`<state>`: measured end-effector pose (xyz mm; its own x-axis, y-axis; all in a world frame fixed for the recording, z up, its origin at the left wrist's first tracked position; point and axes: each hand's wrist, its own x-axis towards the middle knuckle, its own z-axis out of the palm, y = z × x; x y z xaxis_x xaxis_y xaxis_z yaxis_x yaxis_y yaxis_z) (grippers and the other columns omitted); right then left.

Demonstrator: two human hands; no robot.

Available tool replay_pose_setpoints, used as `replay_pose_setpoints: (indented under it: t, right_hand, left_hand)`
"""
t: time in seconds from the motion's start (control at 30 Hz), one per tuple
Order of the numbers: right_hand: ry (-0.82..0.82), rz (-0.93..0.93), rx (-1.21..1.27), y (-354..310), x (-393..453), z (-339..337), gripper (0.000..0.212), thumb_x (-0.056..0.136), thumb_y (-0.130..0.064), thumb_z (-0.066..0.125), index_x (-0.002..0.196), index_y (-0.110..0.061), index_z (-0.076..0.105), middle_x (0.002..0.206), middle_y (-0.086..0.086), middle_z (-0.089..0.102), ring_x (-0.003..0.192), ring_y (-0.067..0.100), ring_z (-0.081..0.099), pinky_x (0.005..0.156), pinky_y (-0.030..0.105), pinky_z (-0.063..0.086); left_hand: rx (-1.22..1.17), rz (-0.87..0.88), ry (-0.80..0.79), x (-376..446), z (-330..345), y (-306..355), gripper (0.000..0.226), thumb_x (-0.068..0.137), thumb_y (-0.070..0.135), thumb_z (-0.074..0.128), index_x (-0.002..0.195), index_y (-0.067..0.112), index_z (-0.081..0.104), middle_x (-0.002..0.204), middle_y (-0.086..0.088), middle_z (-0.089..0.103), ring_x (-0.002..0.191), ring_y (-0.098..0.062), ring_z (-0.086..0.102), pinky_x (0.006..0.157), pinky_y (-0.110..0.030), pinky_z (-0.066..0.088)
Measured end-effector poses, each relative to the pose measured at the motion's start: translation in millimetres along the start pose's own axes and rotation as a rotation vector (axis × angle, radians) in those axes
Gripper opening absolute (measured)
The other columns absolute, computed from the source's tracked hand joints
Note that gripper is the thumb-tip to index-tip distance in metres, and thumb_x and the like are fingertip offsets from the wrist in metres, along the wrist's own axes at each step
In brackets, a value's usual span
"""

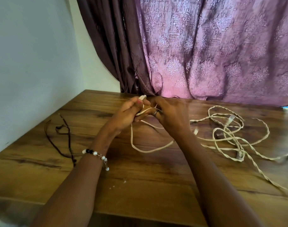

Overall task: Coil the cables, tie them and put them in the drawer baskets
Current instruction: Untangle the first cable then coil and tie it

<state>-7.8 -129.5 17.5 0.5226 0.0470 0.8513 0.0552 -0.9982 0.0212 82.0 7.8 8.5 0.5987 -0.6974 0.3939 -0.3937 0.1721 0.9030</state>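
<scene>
1. Left hand raised over the middle of the wooden bench, fingers curled round the cream cable, its pale plug end poking out above the fingertips at the far side.
2. Right hand just beside the left and touching it, fingers bent and pinching the same cable; dark ring on one finger.
3. Below the two hands, a slack loop of the cable drooping onto the bench toward the near side.
4. To the right, the rest of the cream cabling lying in a loose tangle on the bench, partly twisted, with clear connectors showing among the strands.
5. Far left on the bench, well apart from the hands, a thin dark cord lying loose.
6. Bead bracelet on the left wrist.
7. Behind the bench, a purple patterned curtain; pale wall at left.
</scene>
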Motion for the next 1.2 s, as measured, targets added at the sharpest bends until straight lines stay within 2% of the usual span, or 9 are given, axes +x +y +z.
replay_pose_setpoints:
  t: [0.13,0.23,0.4,0.5,0.63,0.83,0.9,1.0,1.2]
  right_hand:
    - [-0.049,-0.035,-0.193,11,-1,3,0.023,0.064,-0.030,0.083,0.077,-0.021,0.067,0.068,-0.001,0.068,0.062,0.027,0.064,0.059,0.033,0.047]
    - [-0.003,-0.074,-0.281,15,-2,5,0.016,0.067,-0.026,0.082,0.078,-0.024,0.070,0.072,-0.003,0.068,0.067,0.027,0.062,0.062,0.033,0.046]
    - [0.281,-0.057,-0.316,27,2,-4,0.019,0.078,-0.015,0.072,0.096,-0.022,0.073,0.079,-0.001,0.069,0.068,0.026,0.060,0.060,0.031,0.045]
    - [0.296,0.090,0.078,35,1,-11,0.033,0.082,-0.001,0.060,0.111,-0.013,0.069,0.081,0.007,0.070,0.068,0.023,0.065,0.056,0.030,0.051]
    - [0.145,0.631,0.871,21,5,-20,0.034,0.079,0.006,0.067,0.110,-0.009,0.064,0.067,0.007,0.069,0.034,0.011,0.050,0.036,0.018,0.040]
    - [-0.034,0.722,1.106,31,-3,-13,0.032,0.080,0.010,0.063,0.099,-0.016,0.066,0.058,-0.002,0.066,0.040,0.005,0.044,0.038,0.014,0.024]
    - [-0.035,0.696,1.028,37,-5,-11,0.029,0.085,0.004,0.062,0.101,-0.020,0.068,0.063,-0.003,0.063,0.045,0.005,0.038,0.043,0.016,0.026]
    - [-0.128,0.376,0.479,46,-8,-7,0.027,0.084,0.000,0.063,0.104,-0.016,0.071,0.073,0.005,0.065,0.061,0.009,0.054,0.059,0.022,0.039]
    - [-0.803,0.158,-0.132,22,-5,-4,0.042,0.086,-0.001,0.058,0.126,-0.004,0.046,0.117,0.018,0.055,0.100,0.035,0.060,0.083,0.042,0.050]
  left_hand:
    - [0.229,0.073,-0.039,-1,-4,0,0.006,0.089,0.025,0.062,0.093,0.022,0.065,0.079,0.004,0.065,0.070,-0.004,0.056,0.066,-0.020,0.044]
    - [0.208,0.105,0.034,-2,-5,0,0.011,0.088,0.016,0.064,0.089,0.007,0.070,0.076,-0.001,0.064,0.065,0.001,0.057,0.065,-0.013,0.045]
    - [-0.348,0.105,0.034,0,-6,-5,0.029,0.069,0.047,0.076,0.059,0.021,0.067,0.043,0.013,0.038,0.038,-0.001,0.026,0.043,-0.021,0.019]
    - [-0.664,0.087,-0.052,3,-8,-7,0.039,0.063,0.049,0.081,0.054,0.021,0.055,0.041,0.010,0.020,0.038,-0.008,0.011,0.041,-0.022,0.016]
    - [-0.938,0.044,-0.046,6,-8,-8,0.040,0.074,0.052,0.069,0.060,0.020,0.049,0.038,0.010,0.025,0.036,-0.007,0.009,0.037,-0.020,0.014]
    - [-1.198,0.059,0.173,4,-27,-2,0.041,0.094,0.049,0.033,0.070,0.018,0.045,0.039,0.007,0.029,0.037,-0.008,0.008,0.035,-0.017,0.016]
    - [-1.190,0.046,0.187,4,-27,-2,0.045,0.100,0.045,0.027,0.071,0.017,0.046,0.040,0.006,0.029,0.037,-0.008,0.008,0.035,-0.017,0.016]
    - [-1.157,0.022,0.178,5,-24,-2,0.047,0.103,0.043,0.024,0.072,0.017,0.048,0.039,0.007,0.029,0.037,-0.008,0.006,0.034,-0.018,0.016]
    - [-1.067,0.039,0.185,7,-23,-5,0.041,0.103,0.039,0.022,0.078,0.017,0.044,0.041,0.008,0.030,0.033,-0.005,0.013,0.034,-0.017,0.018]
